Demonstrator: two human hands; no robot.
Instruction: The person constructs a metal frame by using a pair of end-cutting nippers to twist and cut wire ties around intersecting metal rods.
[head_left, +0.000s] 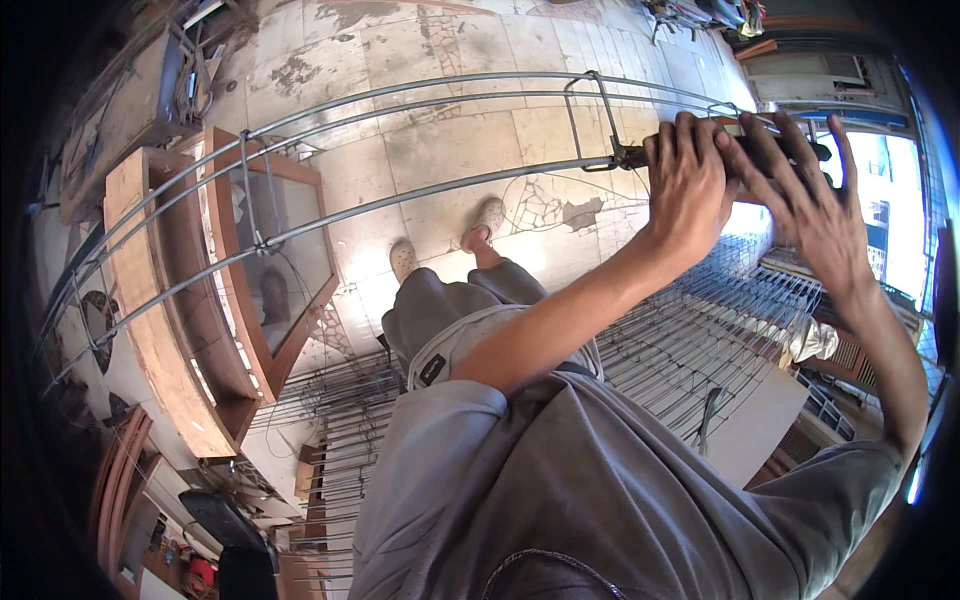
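Plainly, the left hand [688, 190] grips a dark tool [631, 157], the right hand [815, 212] splayed.

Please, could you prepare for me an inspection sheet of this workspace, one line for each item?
Surface: pale tiled floor, darkly stained in places.
Job's things: long frame of grey metal rods with rectangular loops, spanning above the floor; dark elongated tool at its nearer rod.
Clutter: open box-shaped wooden cabinet at left; many thin grey metal rods beside the person.
Hands: left hand curled over the tool; right hand next to it, fingers spread, exact contact unclear.
Cables: no power cable made out; dark braided cord on the grey shirt.
Surroundings: bright opening at right.
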